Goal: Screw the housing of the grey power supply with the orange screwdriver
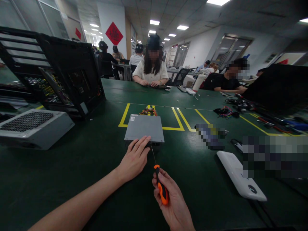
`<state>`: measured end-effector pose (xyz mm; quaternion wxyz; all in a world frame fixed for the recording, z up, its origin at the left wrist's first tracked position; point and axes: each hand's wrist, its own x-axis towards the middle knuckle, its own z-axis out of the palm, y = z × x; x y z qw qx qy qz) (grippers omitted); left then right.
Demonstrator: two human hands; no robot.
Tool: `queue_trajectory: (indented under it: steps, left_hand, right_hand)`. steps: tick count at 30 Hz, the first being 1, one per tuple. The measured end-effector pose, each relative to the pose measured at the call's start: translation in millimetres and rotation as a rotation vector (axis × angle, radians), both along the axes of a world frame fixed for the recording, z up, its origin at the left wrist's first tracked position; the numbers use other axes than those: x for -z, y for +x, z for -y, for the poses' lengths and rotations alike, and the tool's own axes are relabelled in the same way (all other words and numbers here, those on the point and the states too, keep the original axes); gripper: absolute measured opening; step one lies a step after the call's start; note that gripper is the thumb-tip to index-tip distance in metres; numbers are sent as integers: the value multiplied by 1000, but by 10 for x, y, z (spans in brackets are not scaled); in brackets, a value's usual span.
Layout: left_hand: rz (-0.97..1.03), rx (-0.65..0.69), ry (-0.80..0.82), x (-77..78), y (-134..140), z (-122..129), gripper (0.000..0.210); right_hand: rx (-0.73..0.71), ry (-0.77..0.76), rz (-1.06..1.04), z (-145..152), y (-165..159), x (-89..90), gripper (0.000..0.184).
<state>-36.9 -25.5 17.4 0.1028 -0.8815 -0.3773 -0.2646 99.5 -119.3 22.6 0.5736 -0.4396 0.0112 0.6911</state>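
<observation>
Left hand and right hand are close together but apart. The first lies with its fingers laid over the near edge of a grey metal box; the second is wrapped round the orange and black handle of a screwdriver, whose shaft runs up to the near face of the box. Whether its tip is seated there, I cannot tell. The metal box sits flat near the middle of the desk, with coloured wires bunched behind it.

That desk has a dark green top, marked with yellow tape lines. On the left stand a black computer case and a second grey box with a dark grille. On the right lie a white rounded device and, farther back, a tangle of cables; some things there are too blurred to make out. Across the desk sits a person in a white top, and to the right one in black.

Beyond, more people sit under a panelled ceiling with bright lights, near a white pillar bearing a red diamond.
</observation>
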Motion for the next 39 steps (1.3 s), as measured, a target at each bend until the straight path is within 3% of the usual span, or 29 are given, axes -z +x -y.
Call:
queue_trajectory:
  steps: [30,35,39]
  left_hand:
    - [-9,-14,26,-17,7,-1,33]
    - [52,7,-6,-29,-6,21,28]
    - [178,-41,3,-34,-39,47,31]
  right_hand:
    - [-41,-31,-38,75,52,13,33]
    - [-10,69,-3,66,152,-19,28]
    - [-115,154,47,6,259,-116,22]
